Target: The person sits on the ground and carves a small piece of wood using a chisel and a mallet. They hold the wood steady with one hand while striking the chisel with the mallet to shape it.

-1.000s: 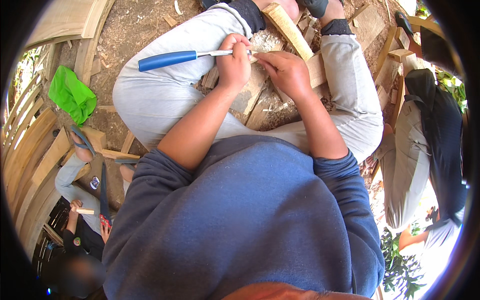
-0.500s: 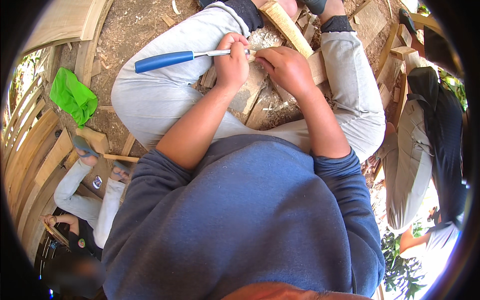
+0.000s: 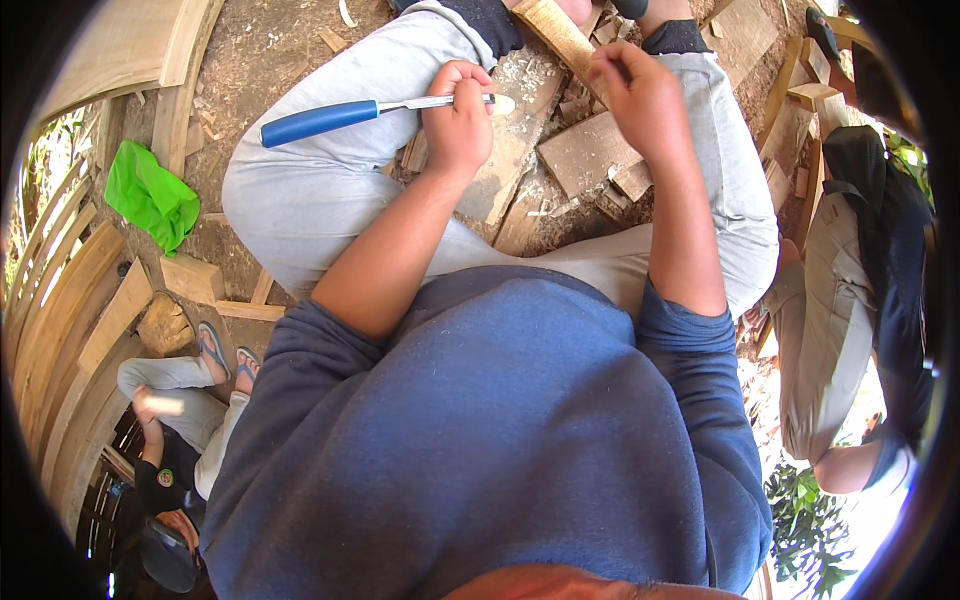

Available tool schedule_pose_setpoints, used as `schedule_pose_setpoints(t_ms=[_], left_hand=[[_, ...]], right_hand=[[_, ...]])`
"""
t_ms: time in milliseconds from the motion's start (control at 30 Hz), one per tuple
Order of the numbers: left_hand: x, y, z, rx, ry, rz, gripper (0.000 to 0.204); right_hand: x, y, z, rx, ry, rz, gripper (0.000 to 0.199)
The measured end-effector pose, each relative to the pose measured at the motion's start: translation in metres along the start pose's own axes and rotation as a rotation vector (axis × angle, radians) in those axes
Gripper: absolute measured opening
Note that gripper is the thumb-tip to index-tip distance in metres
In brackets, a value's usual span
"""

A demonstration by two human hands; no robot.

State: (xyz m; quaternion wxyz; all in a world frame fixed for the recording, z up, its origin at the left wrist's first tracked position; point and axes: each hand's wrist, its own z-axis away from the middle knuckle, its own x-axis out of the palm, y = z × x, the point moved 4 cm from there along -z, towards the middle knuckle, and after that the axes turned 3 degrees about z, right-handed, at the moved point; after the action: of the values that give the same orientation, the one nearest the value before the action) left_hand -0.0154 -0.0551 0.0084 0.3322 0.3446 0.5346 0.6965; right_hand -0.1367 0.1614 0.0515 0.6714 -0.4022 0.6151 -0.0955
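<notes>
My left hand (image 3: 456, 122) is closed around the metal shank of a chisel, whose blue handle (image 3: 318, 124) points left over my left thigh. Just past the blade end, by the fingers, shows a small pale piece of wood (image 3: 503, 105). Whether the hand grips that piece too cannot be told. My right hand (image 3: 643, 100) is raised apart from the chisel, thumb and fingers drawn together. Anything held in that pinch is hidden. A long pale wooden bar (image 3: 556, 36) slants behind the right fingertips; contact is unclear.
Between my legs lie a flat wooden block (image 3: 588, 156), offcuts and shavings. A green cloth (image 3: 150, 197) lies at left, near curved planks (image 3: 60, 300). One person sits at lower left holding a pale piece; another person (image 3: 835, 300) is close on my right.
My right hand has moved away from the chisel tip, up and to the right. The left hand and chisel barely shifted. The person at lower left has changed posture.
</notes>
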Motion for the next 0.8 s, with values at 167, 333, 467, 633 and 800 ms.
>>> schedule_pose_setpoints(t_ms=[167,333,467,633,800], left_hand=[[-0.001,-0.003,-0.001,-0.005,-0.008,0.000,0.020],[0.008,-0.001,0.001,0.070,-0.017,-0.087,0.017],[0.006,0.013,0.005,0.113,-0.079,-0.296,0.015],[0.024,0.020,0.007,0.131,-0.244,-0.600,0.031],[0.015,0.031,0.011,0.235,-0.346,-0.815,0.050]], right_hand=[[-0.019,-0.028,0.005,-0.001,0.100,0.001,0.028],[0.018,-0.130,0.007,-0.437,0.093,-0.119,0.038],[0.051,-0.227,0.009,-0.438,-0.163,0.192,0.034],[0.032,-0.215,-0.002,-0.383,-0.035,0.249,0.033],[-0.040,-0.158,0.005,-0.134,0.040,-0.182,0.028]])
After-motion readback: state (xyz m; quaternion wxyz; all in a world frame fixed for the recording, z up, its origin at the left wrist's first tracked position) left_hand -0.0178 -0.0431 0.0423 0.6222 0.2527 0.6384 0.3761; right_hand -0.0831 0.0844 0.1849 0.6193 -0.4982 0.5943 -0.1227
